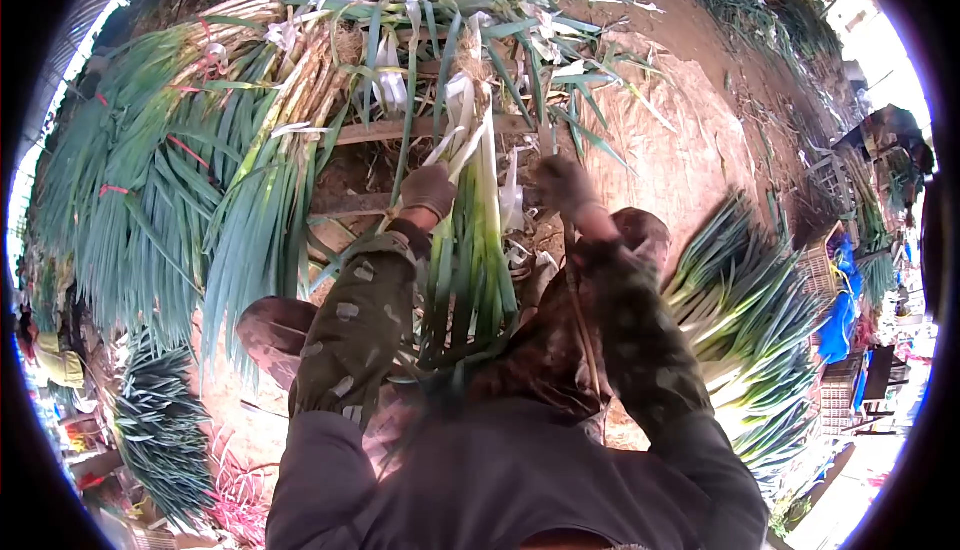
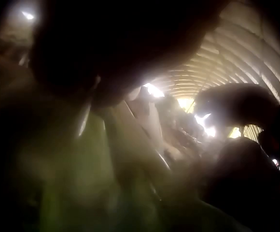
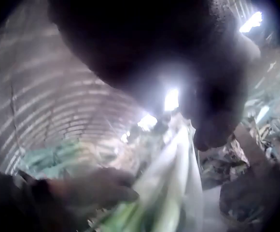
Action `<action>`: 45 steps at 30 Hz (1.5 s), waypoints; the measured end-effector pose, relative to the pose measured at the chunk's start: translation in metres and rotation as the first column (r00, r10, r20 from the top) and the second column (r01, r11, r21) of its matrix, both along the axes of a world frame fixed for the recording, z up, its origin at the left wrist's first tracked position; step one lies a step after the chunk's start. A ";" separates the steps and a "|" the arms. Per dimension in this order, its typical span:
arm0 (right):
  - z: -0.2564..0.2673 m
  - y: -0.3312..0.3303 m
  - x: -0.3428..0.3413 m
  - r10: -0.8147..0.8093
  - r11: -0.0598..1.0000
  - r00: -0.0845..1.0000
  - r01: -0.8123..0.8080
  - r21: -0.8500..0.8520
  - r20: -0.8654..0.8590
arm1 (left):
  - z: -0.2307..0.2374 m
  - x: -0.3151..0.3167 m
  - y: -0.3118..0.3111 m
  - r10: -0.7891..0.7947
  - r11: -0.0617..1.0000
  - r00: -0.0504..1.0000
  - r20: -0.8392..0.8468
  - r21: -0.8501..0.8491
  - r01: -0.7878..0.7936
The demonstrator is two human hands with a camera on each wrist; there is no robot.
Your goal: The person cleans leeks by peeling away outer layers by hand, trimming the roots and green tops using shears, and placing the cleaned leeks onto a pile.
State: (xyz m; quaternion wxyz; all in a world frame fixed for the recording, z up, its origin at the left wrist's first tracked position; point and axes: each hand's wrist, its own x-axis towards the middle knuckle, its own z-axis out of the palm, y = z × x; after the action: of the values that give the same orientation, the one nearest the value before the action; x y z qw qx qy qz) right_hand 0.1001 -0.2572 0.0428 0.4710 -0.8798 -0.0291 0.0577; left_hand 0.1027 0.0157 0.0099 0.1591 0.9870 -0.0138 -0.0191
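A loose bunch of green onions (image 1: 480, 220) lies in front of the person, white stems toward the far side and green leaves toward the lap. The gloved left hand (image 1: 428, 190) grips a green onion stalk at the bunch's left edge, its fingers curled. In the right wrist view that left hand (image 3: 104, 186) lies beside the pale stems (image 3: 174, 179). To the right of the bunch, the gloved right hand (image 1: 562, 186) is blurred with its fingers bent; I cannot tell whether it holds anything. A white strip of peel (image 1: 512, 190) hangs between the hands. The left wrist view is dark and blurred.
Tied bundles of green onions (image 1: 150, 190) cover the left side over wooden slats (image 1: 430, 128). Another heap (image 1: 750, 340) lies at the right, near a tan ground sheet (image 1: 680, 130). Plastic crates (image 1: 820, 275) and a blue cloth (image 1: 840, 325) stand farther right.
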 end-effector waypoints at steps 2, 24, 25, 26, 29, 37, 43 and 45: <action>-0.025 0.055 0.032 0.035 0.951 0.999 -0.041 -0.306 -0.026 | 0.010 -0.004 0.003 -0.060 0.997 0.998 -0.004 -0.047 0.060; 0.008 0.083 0.007 -0.206 0.979 0.937 0.196 0.062 0.283 | 0.094 0.029 0.077 -0.039 0.999 0.991 0.125 -0.021 0.042; 0.014 0.089 0.005 -0.206 0.977 0.918 0.210 0.027 0.338 | 0.090 0.033 0.085 -0.041 0.975 0.962 0.269 0.220 -0.020; 0.020 0.096 0.002 -0.203 0.975 0.899 0.223 -0.005 0.389 | 0.097 0.030 0.075 -0.131 0.989 0.915 0.383 0.110 0.095; 0.029 0.115 -0.010 -0.109 0.984 0.903 0.157 -0.084 0.416 | 0.126 0.011 0.016 -0.266 0.894 0.814 0.516 -0.183 0.408; 0.034 0.105 -0.028 0.032 0.999 0.941 -0.030 -0.011 0.336 | 0.109 0.034 0.026 -0.341 0.830 0.892 0.295 -0.351 0.433; 0.058 0.107 -0.058 0.056 0.993 0.959 -0.082 0.082 0.277 | 0.191 0.096 0.099 0.205 0.977 0.898 0.388 -0.142 -0.161; 0.046 0.099 -0.060 0.032 0.984 0.948 -0.085 0.155 0.317 | 0.232 0.142 0.184 0.255 0.907 0.709 0.657 0.093 -0.412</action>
State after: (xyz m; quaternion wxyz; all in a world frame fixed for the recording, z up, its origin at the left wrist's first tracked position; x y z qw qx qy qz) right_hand 0.0399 -0.1578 0.0884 0.5303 -0.8341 -0.1343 -0.0711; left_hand 0.2449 0.2000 0.2415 0.0292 0.9326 0.1156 0.3407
